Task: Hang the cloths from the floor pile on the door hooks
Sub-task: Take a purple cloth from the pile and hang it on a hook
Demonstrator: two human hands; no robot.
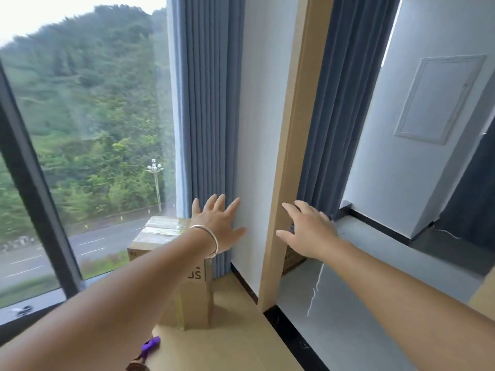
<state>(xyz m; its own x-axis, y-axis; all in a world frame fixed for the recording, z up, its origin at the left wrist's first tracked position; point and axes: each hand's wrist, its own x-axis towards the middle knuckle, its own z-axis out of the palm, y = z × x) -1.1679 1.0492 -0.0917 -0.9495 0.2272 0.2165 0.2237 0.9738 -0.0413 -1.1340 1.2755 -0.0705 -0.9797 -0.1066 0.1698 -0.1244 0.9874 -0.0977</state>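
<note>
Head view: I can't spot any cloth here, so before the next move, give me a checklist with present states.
1. Left hand free: ok, fingers spread, holds nothing.
2. Right hand free: ok, open, holds nothing.
3. Cloth pile in view: not ok, none shows.
4. Door hooks in view: not ok, none shows.
5. Floor ahead: not ok, a cardboard box stands by the blue curtain.
6. Purple item at the bottom edge is a cloth: cannot tell.

Pale wood-look floor (230,341): tall taped brown cardboard box (187,298) stood upright by window; small purple item (150,345), possibly ribbon, laid near box.
</note>
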